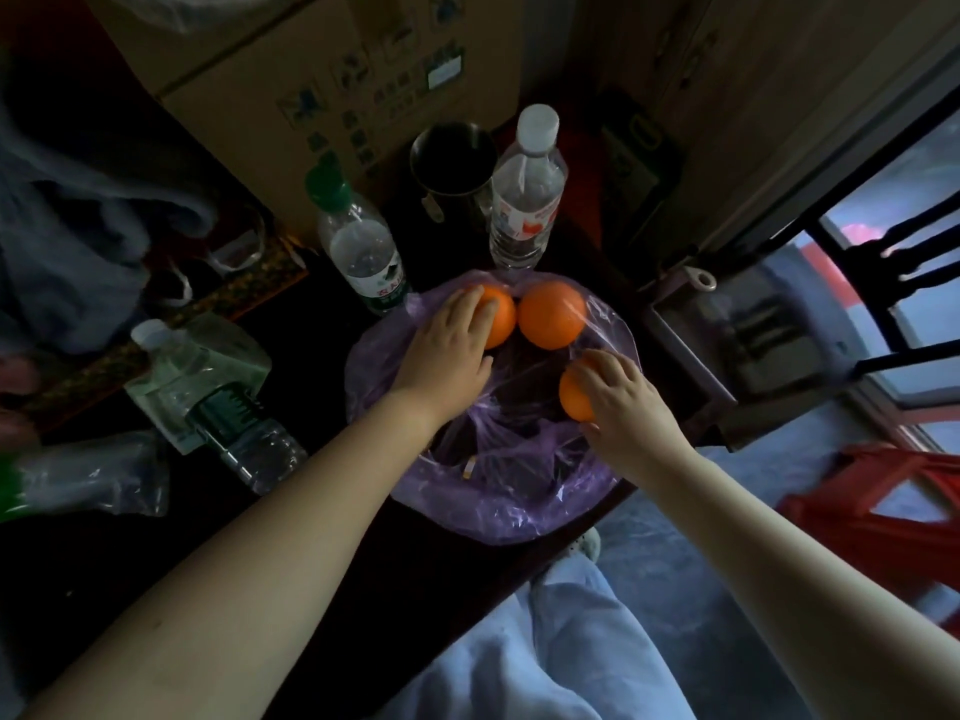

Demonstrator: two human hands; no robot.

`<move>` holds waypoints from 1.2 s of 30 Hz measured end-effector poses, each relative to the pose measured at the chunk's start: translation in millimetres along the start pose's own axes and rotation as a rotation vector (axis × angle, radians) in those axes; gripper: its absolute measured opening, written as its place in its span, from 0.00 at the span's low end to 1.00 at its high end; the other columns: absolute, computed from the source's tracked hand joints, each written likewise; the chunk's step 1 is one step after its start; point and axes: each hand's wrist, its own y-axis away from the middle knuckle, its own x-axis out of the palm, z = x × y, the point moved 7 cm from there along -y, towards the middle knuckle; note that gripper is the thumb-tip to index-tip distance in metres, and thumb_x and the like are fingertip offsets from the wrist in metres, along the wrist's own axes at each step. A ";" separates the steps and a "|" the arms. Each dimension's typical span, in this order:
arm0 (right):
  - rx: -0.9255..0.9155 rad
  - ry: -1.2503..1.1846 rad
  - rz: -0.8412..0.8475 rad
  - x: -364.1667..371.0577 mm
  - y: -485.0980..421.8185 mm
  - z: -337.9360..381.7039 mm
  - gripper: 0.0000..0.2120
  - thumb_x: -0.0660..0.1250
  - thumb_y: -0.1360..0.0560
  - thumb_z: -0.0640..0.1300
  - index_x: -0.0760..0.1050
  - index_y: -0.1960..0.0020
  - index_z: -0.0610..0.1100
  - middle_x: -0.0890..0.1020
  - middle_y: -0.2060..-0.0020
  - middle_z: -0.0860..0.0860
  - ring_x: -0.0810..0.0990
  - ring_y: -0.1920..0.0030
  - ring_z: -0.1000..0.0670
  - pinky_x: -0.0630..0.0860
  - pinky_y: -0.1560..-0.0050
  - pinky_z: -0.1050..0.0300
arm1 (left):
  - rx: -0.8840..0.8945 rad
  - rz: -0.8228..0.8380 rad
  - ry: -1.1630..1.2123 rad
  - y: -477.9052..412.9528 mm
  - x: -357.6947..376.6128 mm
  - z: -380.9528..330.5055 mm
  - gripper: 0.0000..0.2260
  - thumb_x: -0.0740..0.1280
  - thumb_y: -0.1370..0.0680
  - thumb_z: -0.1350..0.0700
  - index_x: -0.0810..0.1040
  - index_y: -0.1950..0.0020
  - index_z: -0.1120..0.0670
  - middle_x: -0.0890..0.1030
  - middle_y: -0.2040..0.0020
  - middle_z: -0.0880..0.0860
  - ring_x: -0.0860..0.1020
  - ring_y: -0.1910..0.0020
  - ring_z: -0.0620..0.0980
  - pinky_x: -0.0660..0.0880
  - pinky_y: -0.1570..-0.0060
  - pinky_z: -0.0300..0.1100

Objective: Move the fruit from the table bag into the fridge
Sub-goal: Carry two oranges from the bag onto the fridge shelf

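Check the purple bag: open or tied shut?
Open. The purple bag is spread wide, with three oranges exposed inside it.

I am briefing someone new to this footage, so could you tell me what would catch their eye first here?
Three bright oranges on the crumpled purple bag stand out against the dark table. The left hand grips the left orange, the right hand grips the nearest orange, and the middle orange lies untouched at the bag's far side.

We find the far rim of the purple plastic bag crowded by a green-capped clear bottle, dark metal cup and white-capped clear bottle; on its near side, bare dark table leaves room.
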 end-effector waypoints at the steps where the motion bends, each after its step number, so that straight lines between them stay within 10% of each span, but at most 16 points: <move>1: 0.012 -0.009 0.007 1.0 0.0 -2.4 0.32 0.72 0.34 0.39 0.68 0.31 0.43 0.70 0.34 0.44 0.65 0.31 0.40 0.66 0.35 0.44 | 0.006 -0.002 0.003 -5.2 0.3 -0.4 0.30 0.65 0.23 0.54 0.57 0.25 0.59 0.57 0.24 0.59 0.56 0.26 0.59 0.59 0.29 0.51; 22: 0.089 -0.067 -0.263 -43.0 62.2 9.7 0.34 0.74 0.37 0.44 0.69 0.32 0.44 0.73 0.36 0.45 0.71 0.37 0.40 0.72 0.42 0.46 | 0.169 -0.134 0.024 8.2 -23.0 -26.1 0.30 0.73 0.32 0.62 0.66 0.32 0.59 0.65 0.31 0.62 0.64 0.31 0.64 0.70 0.38 0.57; 36: 0.423 -0.128 -0.881 -136.1 370.3 -4.6 0.31 0.74 0.34 0.41 0.70 0.33 0.42 0.72 0.36 0.43 0.68 0.35 0.43 0.63 0.33 0.55 | 0.586 -0.294 0.269 178.3 -119.3 -291.6 0.33 0.72 0.34 0.48 0.68 0.31 0.54 0.69 0.38 0.57 0.69 0.41 0.59 0.70 0.43 0.51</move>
